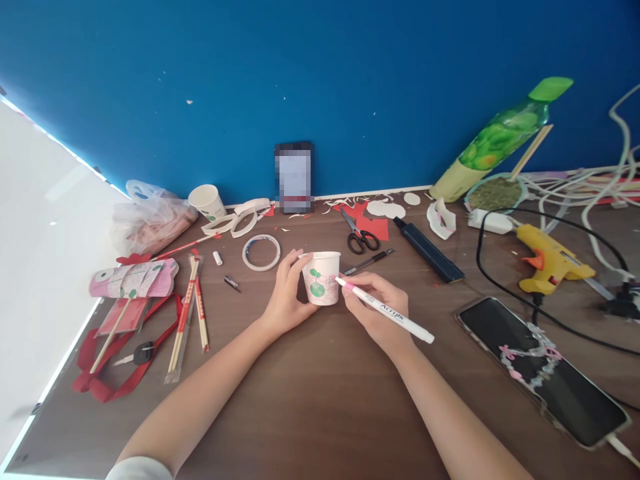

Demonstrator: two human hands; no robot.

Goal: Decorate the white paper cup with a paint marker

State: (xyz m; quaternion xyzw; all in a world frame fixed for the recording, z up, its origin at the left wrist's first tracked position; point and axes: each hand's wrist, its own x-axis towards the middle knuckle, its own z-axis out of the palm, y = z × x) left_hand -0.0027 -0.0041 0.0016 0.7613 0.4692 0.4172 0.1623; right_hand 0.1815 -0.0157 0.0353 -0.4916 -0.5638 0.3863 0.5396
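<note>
A white paper cup (323, 293) with a green printed plant and pink marks stands upright on the brown table. My left hand (290, 291) grips its left side, fingers at the rim and thumb low near the base. Between the fingers of my right hand (383, 313) is a white acrylic marker (395, 313) with a pink band, its tip at the cup's right side. Just behind my right hand lies a black pen (370, 261). Black-handled scissors (363, 240) rest on red paper scraps (375, 227) behind the cup. A roll of tape (261, 238) lies behind my left hand.
At left are wrapped chopsticks (186, 313), a key (143, 353) on a red ribbon and a pink paper fish shape (135, 279). A phone (294, 177) leans on the blue wall. At right are a yellow glue gun (550, 260), cables, another phone (540, 373) and a tilted green bottle (500, 140).
</note>
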